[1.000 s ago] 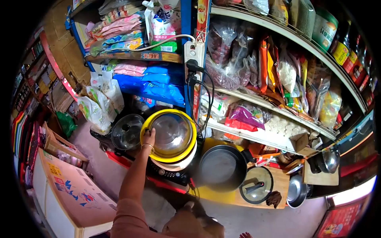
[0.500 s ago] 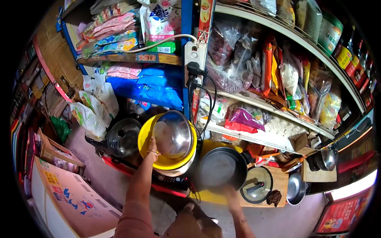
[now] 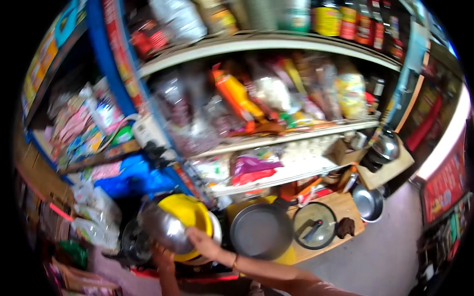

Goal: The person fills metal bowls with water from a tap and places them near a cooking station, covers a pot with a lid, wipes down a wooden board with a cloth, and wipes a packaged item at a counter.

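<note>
A metal bowl (image 3: pixel 165 229) is tilted over the left side of a yellow basin (image 3: pixel 193 213). At the bowl's lower edge is my left hand (image 3: pixel 163 255), its fingers partly hidden and blurred. My right hand (image 3: pixel 201 242) reaches across from the right, its fingers at the bowl's right rim; blur hides how they close. The basin rests on a pale round pot (image 3: pixel 216 229). To its right lies a dark frying pan (image 3: pixel 261 232).
A glass lid (image 3: pixel 314 225) and a brown cloth (image 3: pixel 345 227) lie on a wooden board (image 3: pixel 353 212). A dark pot (image 3: pixel 134 241) stands left of the basin. Metal bowls (image 3: pixel 386 147) (image 3: pixel 368 203) are at the right. Shelves (image 3: pixel 296 132) of packaged goods rise behind.
The view has swung right. The metal bowl has moved left and tilted off the basin, showing more of the yellow inside. My right hand has come from beside the frying pan to the bowl.
</note>
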Demonstrator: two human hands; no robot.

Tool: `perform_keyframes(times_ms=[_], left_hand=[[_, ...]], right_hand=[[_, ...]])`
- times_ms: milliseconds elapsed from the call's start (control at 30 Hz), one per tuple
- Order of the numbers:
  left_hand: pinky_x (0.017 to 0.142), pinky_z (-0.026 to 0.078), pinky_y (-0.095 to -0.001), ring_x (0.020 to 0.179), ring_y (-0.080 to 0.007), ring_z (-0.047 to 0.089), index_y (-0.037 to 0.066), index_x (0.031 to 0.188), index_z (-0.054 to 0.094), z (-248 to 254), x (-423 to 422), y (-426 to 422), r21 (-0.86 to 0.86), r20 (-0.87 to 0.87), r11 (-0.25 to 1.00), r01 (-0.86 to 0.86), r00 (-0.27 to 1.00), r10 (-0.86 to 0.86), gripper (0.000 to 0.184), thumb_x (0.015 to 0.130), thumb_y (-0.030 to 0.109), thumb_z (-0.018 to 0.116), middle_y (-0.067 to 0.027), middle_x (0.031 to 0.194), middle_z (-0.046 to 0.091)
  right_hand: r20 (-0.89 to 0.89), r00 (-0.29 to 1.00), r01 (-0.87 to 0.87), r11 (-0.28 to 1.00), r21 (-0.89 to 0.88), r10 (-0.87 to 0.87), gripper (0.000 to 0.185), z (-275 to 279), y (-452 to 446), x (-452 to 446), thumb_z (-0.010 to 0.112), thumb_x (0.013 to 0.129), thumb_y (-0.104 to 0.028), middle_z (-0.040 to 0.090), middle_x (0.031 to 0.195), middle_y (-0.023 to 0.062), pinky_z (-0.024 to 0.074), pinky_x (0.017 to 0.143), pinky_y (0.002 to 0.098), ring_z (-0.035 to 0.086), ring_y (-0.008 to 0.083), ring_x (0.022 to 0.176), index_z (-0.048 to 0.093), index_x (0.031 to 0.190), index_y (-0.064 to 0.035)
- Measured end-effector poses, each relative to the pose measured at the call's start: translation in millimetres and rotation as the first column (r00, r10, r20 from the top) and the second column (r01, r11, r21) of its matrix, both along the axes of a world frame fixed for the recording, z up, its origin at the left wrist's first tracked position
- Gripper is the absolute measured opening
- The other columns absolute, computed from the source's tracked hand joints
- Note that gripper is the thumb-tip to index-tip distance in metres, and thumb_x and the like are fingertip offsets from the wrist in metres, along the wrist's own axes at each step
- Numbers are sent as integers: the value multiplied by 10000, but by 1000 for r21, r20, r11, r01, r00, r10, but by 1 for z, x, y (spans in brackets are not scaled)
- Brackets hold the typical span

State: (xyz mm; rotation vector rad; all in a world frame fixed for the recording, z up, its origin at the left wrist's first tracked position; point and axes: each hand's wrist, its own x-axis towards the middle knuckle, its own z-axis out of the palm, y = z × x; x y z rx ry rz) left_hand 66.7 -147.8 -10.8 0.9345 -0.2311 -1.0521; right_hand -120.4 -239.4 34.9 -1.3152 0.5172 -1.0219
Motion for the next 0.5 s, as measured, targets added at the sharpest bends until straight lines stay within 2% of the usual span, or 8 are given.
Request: perform_keyframes(times_ms=[67, 100, 133, 200, 300, 400, 433, 500], left_hand=[[869, 324, -447, 1117, -213, 371, 225, 1240, 299, 39, -68, 18, 123, 320, 986, -113, 945, 68, 490, 832, 492, 343, 17, 1159, 428], [841, 367, -473, 1096, -273, 399, 120, 1205, 314, 48, -106, 29, 221, 301, 958, -183, 947, 112, 428, 840, 329, 395, -52, 1148, 431], [983, 231, -473, 1258, -238, 129, 116, 1322, 78, 25, -124, 51, 212, 356, 968, 136, 911, -206, 599, 869, 456, 271, -70, 1379, 73], [901, 338, -484, 1136, -255, 348, 86, 1254, 257, -15, -195, 68, 254, 239, 883, 395, 859, -453, 584, 857, 511, 206, -89, 1257, 333], [808, 394, -465, 943, -288, 502, 86, 1198, 325, -36, -351, 67, 293, -154, 483, 825, 540, -828, 703, 779, 639, 214, -121, 1151, 455], [580, 475, -460, 874, -408, 505, 102, 1070, 394, -24, -528, 80, -130, -560, 398, 908, 264, -785, 561, 812, 577, 244, -220, 1049, 480], [780, 407, -408, 921, -289, 510, 93, 1155, 396, -23, -581, 80, -49, -477, 151, 987, 109, -872, 736, 741, 683, 248, -111, 1065, 522], [790, 401, -411, 932, -283, 509, 106, 1149, 417, 41, -684, 105, -20, -442, -82, 996, -83, -893, 722, 725, 680, 306, -103, 1083, 511]], right_hand=[[-144, 982, -139, 986, -90, 125, 175, 44, 14, -75, 386, 890, -173, 428, 749, 15, 383, 671, 246, 416, 104, 715, 470, 911, -22], [-92, 992, -92, 992, -90, 83, 184, 62, 32, -117, 388, 889, -175, 453, 754, 58, 388, 691, 258, 434, 126, 715, 468, 944, -19], [-175, 984, -46, 982, -183, 13, 186, 68, 43, -162, 389, 889, -174, 459, 743, 89, 409, 675, 281, 446, 145, 698, 463, 942, -12], [-180, 977, 72, 967, -243, -118, 185, 67, 70, -259, 409, 873, -164, 503, 808, 147, 410, 684, 310, 509, 248, 750, 475, 924, 1], [-422, 881, 177, 976, -123, -213, 180, 56, 130, -408, 399, 868, -152, 523, 818, 141, 413, 676, 331, 522, 280, 782, 472, 911, 7], [-784, 485, 408, 893, -189, -387, 153, 60, 223, -543, 404, 837, -134, 541, 804, 122, 409, 673, 351, 523, 297, 798, 484, 865, -6], [-806, 348, 426, 846, -320, -480, 138, 57, 254, -583, 412, 814, -131, 544, 787, 115, 406, 671, 356, 525, 294, 788, 488, 839, -19], [-783, 26, 445, 708, -548, -622, 104, 39, 313, -650, 416, 768, -131, 537, 737, 99, 397, 670, 357, 534, 271, 732, 489, 772, -58]])
